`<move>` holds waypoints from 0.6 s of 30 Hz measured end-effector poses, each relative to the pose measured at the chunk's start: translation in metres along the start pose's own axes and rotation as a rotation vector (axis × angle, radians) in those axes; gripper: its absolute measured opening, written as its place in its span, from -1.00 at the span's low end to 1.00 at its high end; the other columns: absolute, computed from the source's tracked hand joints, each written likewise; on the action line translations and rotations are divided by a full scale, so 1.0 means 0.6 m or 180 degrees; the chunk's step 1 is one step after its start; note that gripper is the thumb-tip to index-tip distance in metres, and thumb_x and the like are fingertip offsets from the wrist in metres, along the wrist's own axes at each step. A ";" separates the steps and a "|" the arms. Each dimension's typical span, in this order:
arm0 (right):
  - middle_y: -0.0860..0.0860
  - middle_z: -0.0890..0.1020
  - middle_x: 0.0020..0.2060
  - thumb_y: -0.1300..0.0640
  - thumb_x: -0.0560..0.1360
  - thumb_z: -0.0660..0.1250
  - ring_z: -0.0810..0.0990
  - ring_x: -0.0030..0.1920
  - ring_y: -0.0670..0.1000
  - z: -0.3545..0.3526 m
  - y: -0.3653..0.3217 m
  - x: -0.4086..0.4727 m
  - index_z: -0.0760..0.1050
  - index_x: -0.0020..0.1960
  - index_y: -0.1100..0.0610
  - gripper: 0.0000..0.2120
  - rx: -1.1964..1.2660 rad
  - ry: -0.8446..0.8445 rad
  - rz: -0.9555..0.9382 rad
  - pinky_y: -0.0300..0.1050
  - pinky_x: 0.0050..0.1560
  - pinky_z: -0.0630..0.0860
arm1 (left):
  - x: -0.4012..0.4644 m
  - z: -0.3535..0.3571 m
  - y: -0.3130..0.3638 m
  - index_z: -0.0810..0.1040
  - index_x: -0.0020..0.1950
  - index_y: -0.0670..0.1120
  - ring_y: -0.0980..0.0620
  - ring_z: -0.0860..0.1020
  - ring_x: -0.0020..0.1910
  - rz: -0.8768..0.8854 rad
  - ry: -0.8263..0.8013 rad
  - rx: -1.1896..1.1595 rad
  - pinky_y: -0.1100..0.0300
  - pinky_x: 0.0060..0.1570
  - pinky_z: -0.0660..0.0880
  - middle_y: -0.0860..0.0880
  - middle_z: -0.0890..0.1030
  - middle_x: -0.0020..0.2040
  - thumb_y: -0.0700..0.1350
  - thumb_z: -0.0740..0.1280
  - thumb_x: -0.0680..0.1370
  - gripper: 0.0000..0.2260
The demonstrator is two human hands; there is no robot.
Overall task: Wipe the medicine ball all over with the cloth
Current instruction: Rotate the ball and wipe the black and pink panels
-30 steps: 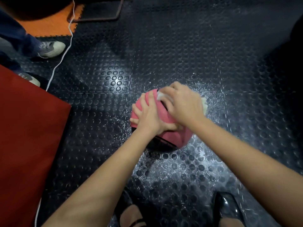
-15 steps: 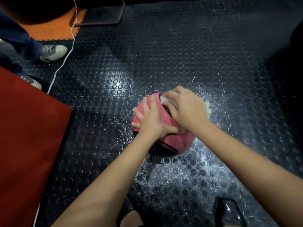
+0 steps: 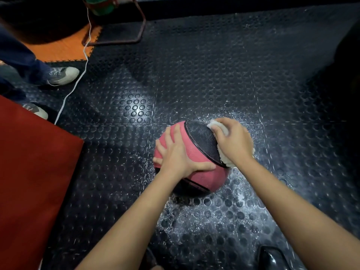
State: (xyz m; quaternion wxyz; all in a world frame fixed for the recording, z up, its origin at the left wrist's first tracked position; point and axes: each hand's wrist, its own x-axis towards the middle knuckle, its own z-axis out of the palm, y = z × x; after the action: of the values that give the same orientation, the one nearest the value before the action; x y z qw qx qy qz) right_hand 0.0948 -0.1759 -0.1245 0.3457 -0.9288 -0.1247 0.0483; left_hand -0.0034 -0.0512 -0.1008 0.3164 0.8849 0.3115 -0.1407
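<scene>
A pink and black medicine ball (image 3: 196,152) sits on the studded black floor at the centre of the head view. My left hand (image 3: 175,152) lies spread over the ball's pink left side, fingers straight, thumb wrapped toward me. My right hand (image 3: 231,141) grips a white cloth (image 3: 220,126) and presses it against the ball's right side beside the black panel. Most of the cloth is hidden under that hand; a fringe shows below the wrist.
A red mat (image 3: 33,178) covers the floor at left. Another person's shoes (image 3: 62,75) stand at far left beside a white cable (image 3: 78,78). A metal frame (image 3: 136,34) and an orange tile lie at the back. White speckles cover the wet floor around the ball.
My right hand has slid the cloth from the top of the ball down its right side, uncovering the black panel. The left hand has kept its place on the pink side.
</scene>
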 end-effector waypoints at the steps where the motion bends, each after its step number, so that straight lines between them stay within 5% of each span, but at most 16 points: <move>1: -0.04 0.61 0.07 -0.11 0.56 0.24 0.57 0.04 0.07 0.002 -0.001 0.001 0.55 0.15 -0.10 -0.77 -0.0053 -0.0020 -0.0010 -0.14 -0.16 0.31 | 0.004 -0.003 -0.002 -0.25 0.56 0.16 -0.23 -0.17 0.54 0.0022 -0.0056 0.0010 -0.47 0.36 0.06 0.09 -0.24 0.57 0.34 0.58 0.07 0.33; 6: -0.03 0.57 0.10 -0.08 0.57 0.23 0.55 0.06 0.06 0.000 -0.005 -0.009 0.53 0.19 -0.08 -0.76 -0.0065 -0.0010 -0.0049 -0.14 -0.12 0.29 | 0.014 -0.011 0.002 -0.23 0.56 0.16 -0.21 -0.24 0.55 -0.0073 -0.0148 -0.0267 -0.35 0.45 -0.07 0.02 -0.25 0.58 0.44 0.43 0.19 0.18; 12: -0.05 0.55 0.08 -0.06 0.57 0.25 0.54 0.06 0.04 -0.010 -0.006 -0.016 0.53 0.19 -0.08 -0.77 -0.0043 -0.0146 -0.0201 -0.10 -0.09 0.38 | 0.034 -0.019 -0.002 -0.21 0.59 0.01 -0.17 -0.14 0.57 -0.0143 -0.0075 -0.0140 -0.31 0.47 -0.01 0.01 -0.14 0.60 0.46 0.44 0.03 0.35; 18: -0.08 0.54 0.00 -0.13 0.57 0.20 0.55 0.01 0.02 0.000 -0.058 -0.007 0.53 0.17 -0.13 -0.76 -0.0619 -0.0301 -0.1273 -0.07 -0.15 0.46 | 0.021 -0.012 -0.006 -0.16 0.58 0.09 -0.12 -0.14 0.56 0.0287 -0.0092 0.0110 -0.33 0.45 0.02 0.06 -0.14 0.59 0.35 0.55 0.13 0.26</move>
State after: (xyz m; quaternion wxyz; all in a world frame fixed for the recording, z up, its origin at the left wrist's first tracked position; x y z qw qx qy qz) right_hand 0.0838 -0.1516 -0.1015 0.2510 -0.9112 -0.3264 0.0100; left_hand 0.0043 -0.0384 -0.1029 0.3116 0.9012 0.2643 -0.1444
